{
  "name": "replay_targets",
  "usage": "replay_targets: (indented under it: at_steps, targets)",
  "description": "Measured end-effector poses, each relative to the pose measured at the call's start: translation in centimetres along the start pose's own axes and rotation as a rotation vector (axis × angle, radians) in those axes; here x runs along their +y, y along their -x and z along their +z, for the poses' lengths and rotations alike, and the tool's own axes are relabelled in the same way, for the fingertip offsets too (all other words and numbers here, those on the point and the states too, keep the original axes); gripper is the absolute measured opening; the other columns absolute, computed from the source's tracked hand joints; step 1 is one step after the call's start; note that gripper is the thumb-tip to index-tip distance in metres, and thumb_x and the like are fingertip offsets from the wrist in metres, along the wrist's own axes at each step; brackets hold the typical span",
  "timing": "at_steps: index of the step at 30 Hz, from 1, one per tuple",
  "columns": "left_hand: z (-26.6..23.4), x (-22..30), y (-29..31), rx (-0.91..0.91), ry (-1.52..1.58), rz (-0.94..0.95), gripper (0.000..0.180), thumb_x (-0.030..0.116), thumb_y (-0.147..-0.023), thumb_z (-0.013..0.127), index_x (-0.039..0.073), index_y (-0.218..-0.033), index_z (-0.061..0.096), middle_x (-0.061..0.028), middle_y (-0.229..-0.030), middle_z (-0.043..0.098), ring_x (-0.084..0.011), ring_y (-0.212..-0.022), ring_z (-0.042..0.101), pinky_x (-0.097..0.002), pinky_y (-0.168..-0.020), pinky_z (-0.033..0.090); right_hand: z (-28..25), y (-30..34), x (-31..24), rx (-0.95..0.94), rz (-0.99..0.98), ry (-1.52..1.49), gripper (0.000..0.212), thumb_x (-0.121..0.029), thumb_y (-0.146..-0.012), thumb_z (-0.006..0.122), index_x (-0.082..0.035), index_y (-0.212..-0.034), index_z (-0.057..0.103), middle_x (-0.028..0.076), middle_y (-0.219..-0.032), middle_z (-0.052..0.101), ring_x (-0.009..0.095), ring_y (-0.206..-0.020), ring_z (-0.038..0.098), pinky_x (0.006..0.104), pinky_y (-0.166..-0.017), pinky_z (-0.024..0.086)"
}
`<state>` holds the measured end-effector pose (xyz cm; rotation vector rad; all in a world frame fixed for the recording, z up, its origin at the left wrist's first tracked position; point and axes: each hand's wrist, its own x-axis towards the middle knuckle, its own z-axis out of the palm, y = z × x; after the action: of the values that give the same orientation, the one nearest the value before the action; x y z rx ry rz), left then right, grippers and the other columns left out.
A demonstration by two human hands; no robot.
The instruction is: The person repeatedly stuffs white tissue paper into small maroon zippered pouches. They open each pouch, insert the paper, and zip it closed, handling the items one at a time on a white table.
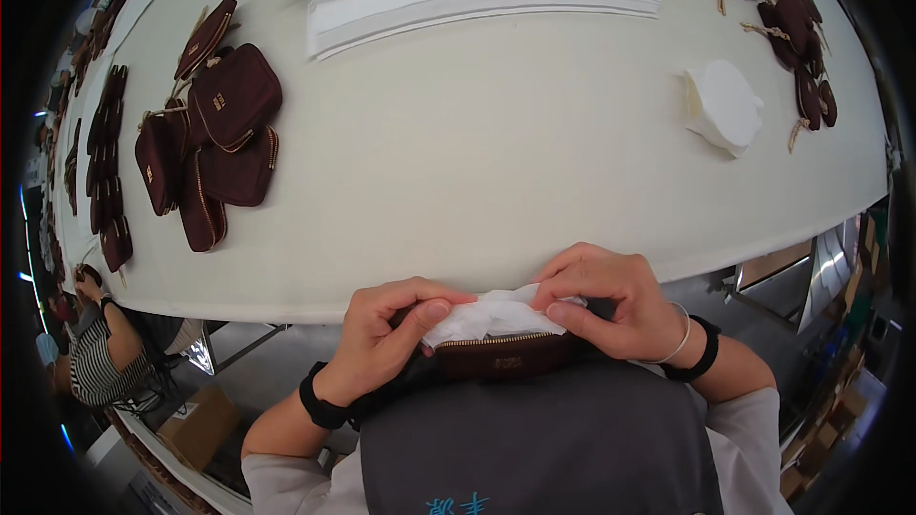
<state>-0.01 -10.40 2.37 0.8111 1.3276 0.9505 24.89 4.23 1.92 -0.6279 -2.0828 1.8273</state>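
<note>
Near the table's front edge, a dark maroon zip pouch (506, 359) rests against my apron, its gold-toothed zipper running along the top. White tissue paper (496, 316) bulges out of the opening. My left hand (393, 322) pinches the tissue at its left end between thumb and fingers. At the other end, my right hand (606, 303) grips the tissue with thumb and forefinger. How far the paper reaches into the pouch is hidden.
Several maroon pouches (234, 100) lie heaped at the left, with rows of more pouches (107, 157) beyond. Stacked white sheets (477, 0) lie at the back. Right of centre sits crumpled white paper (725, 107), near another pouch pile (792, 24). A person (105, 348) sits far left.
</note>
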Motion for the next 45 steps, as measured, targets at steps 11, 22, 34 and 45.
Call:
replay_targets:
  at_steps: [11,22,34,45]
  targets:
    - [0.6,2.0,0.9,0.096,-0.63,0.445,0.047,0.022,-0.071,0.091,0.007,-0.112,0.075,-0.0071,-0.1,0.071,-0.0199,-0.081,0.065,-0.0304,-0.069,0.053,-0.8,-0.3,-2.1,-0.15,-0.18,0.285,0.035,-0.001,-0.086,0.071,-0.001,-0.121,0.066,0.011,-0.106,0.07,0.027,-0.093,0.064,0.0361,-0.081,0.054]
    - [1.2,3.3,-0.1,-0.078,-0.704,0.511,0.046,0.015,-0.074,0.087,0.002,-0.115,0.07,-0.0138,-0.114,0.071,-0.0282,-0.098,0.069,-0.0355,-0.081,0.056,-1.6,-0.7,-4.2,-0.341,-0.17,0.271,0.042,-0.007,-0.086,0.069,0.002,-0.127,0.061,0.014,-0.097,0.068,0.029,-0.087,0.062,0.0401,-0.076,0.052]
    - [2.5,1.2,0.4,-0.25,-0.561,0.626,0.041,0.007,-0.093,0.068,-0.003,-0.131,0.058,-0.0188,-0.124,0.064,-0.0348,-0.113,0.063,-0.042,-0.098,0.052,-2.7,-2.3,-5.4,-0.487,0.081,0.473,0.028,-0.003,-0.086,0.064,-0.008,-0.112,0.071,0.009,-0.076,0.067,0.03,-0.074,0.066,0.0395,-0.064,0.052]
    - [3.4,0.6,1.2,-0.285,-0.495,0.635,0.042,0.011,-0.091,0.071,-0.002,-0.126,0.051,-0.015,-0.115,0.055,-0.0328,-0.106,0.059,-0.0429,-0.092,0.048,-2.2,-3.4,-4.8,-0.602,0.068,0.4,0.032,-0.004,-0.086,0.066,-0.011,-0.115,0.076,0.012,-0.1,0.071,0.021,-0.071,0.064,0.0317,-0.067,0.054]
